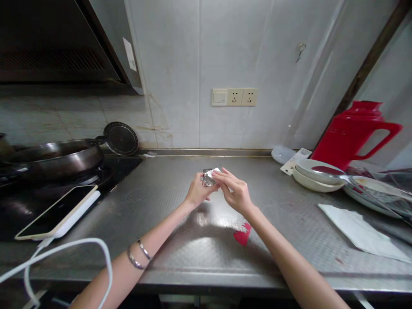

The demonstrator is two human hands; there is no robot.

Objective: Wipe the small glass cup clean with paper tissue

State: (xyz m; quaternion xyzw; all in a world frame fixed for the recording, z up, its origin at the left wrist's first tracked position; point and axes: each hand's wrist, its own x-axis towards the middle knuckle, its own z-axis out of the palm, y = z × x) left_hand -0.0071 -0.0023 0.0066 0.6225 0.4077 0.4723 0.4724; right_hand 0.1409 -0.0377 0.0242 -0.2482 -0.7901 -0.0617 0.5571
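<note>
Above the middle of the steel counter my two hands are close together. My left hand (198, 191) is closed round a small, shiny, silvery or see-through object (208, 179); its exact kind is too small to tell. A white wad, perhaps folded paper or tissue (213, 172), lies against the top of this object. My right hand (236, 191) presses the white wad with its fingertips, the fingers held together. Part of the object is hidden by the fingers. Below the right hand, a torn red patch (242, 235) shows on the counter surface.
On the left, a phone (58, 212) with a white cable (96, 243) lies by a pan (61, 159) on the stove. To the right are stacked bowls (317, 182), a red thermos jug (350, 135) and a white cloth or napkin (360, 229). Wall sockets (242, 97) are at the back.
</note>
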